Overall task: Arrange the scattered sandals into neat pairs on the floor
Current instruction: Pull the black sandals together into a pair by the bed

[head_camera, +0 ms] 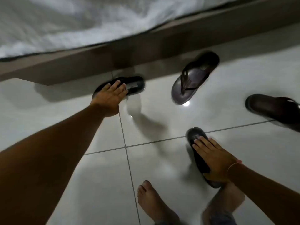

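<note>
Several dark sandals lie scattered on the white tiled floor point(100, 184). My left hand point(110, 95) lies flat over a black sandal point(134, 86) close to the bed frame, fingers spread on top of it. My right hand point(214, 158) rests on another black sandal point(194, 135) near my foot, fingers over its upper side and thumb under its edge. A dark brown flip-flop point(193, 78) lies sole-down between them, farther away. A dark brown sandal point(272, 109) sits at the right edge, partly cut off.
A brown wooden bed frame point(146, 46) runs across the top, with white bedding point(65, 21) above it. My bare left foot point(152, 202) and my right leg point(225, 200) are at the bottom middle. Grout lines cross the tiles.
</note>
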